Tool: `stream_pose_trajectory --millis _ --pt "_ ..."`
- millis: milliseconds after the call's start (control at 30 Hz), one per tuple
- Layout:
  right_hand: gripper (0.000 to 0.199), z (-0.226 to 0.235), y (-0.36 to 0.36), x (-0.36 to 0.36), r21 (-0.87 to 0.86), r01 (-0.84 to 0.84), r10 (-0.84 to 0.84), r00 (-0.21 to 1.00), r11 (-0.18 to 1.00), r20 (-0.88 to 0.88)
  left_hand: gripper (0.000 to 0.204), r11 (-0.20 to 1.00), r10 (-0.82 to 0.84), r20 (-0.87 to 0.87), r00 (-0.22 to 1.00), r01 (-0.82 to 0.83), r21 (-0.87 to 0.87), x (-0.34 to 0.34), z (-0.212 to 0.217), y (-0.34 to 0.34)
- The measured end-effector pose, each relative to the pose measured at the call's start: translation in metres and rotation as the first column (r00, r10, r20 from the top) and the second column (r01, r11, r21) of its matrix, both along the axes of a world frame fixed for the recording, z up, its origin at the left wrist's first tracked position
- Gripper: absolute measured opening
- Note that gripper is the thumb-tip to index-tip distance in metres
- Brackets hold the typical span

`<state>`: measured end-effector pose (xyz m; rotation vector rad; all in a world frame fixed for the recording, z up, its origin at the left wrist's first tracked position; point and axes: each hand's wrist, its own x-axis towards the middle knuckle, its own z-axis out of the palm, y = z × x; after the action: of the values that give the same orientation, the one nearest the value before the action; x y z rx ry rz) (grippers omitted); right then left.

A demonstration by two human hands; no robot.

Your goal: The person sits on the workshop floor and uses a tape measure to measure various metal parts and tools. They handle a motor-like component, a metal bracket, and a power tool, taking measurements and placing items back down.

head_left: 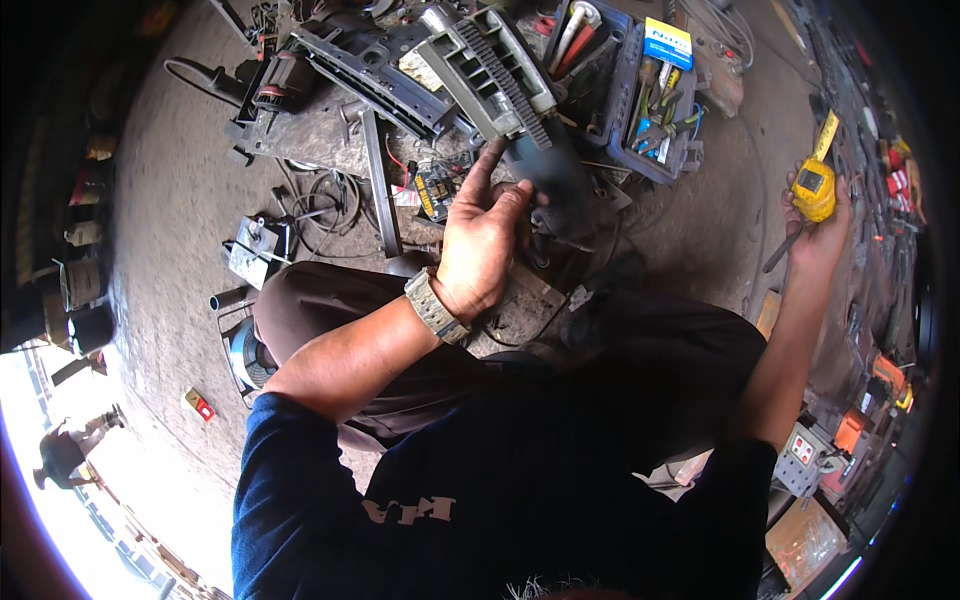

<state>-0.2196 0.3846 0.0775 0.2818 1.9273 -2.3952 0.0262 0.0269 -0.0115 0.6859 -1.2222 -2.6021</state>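
Note:
My left hand (482, 235), with a watch (436, 308) on its wrist, reaches forward over my lap. Its index finger is stretched out and touches the lower end of a grey metal frame with a toothed rack (500, 85). The thumb is apart from it, beside a dark rounded housing (550, 175); the other fingers are mostly hidden. Out to the far right, my right hand (822, 230) is closed around a yellow tape measure (814, 192). A short length of its blade (826, 136) sticks out at the top.
A tool box (625, 150) with pliers and other hand tools stands beyond the frame. Left of it lie dark metal rails (370, 75), a flat bar (381, 185) and coiled cable (335, 205). A red-and-yellow item (199, 404) lies on the floor. Another person (65, 455) is far left.

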Motion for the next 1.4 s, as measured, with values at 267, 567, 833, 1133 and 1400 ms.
stream_pose_trajectory --millis 267,567,833,1133,1400 --pt "0.052 -0.003 -0.005 -0.005 0.009 -0.035 0.035 0.999 0.999 -0.006 0.060 0.999 -0.036 -0.009 0.999 0.036 0.015 -0.004 -0.002 -0.008" --pt "0.047 -0.004 -0.038 -0.004 0.019 -0.042 0.043 0.999 0.999 -0.015 0.060 0.997 -0.073 0.006 0.997 0.072 0.034 0.000 -0.001 -0.012" --pt "0.047 -0.006 -0.043 -0.008 0.064 -0.063 0.064 0.998 0.996 -0.012 0.059 0.996 -0.077 -0.034 0.996 0.078 0.050 0.000 -0.003 -0.013" --pt "0.047 -0.004 -0.041 -0.004 0.034 -0.053 0.054 0.998 0.998 -0.021 0.061 0.995 -0.103 -0.021 0.995 0.102 -0.012 0.002 -0.003 -0.011" --pt "0.045 0.001 -0.036 0.002 0.021 -0.028 0.028 0.999 0.999 -0.033 0.066 0.931 -0.163 0.009 0.987 0.156 -0.330 0.003 -0.014 -0.006"
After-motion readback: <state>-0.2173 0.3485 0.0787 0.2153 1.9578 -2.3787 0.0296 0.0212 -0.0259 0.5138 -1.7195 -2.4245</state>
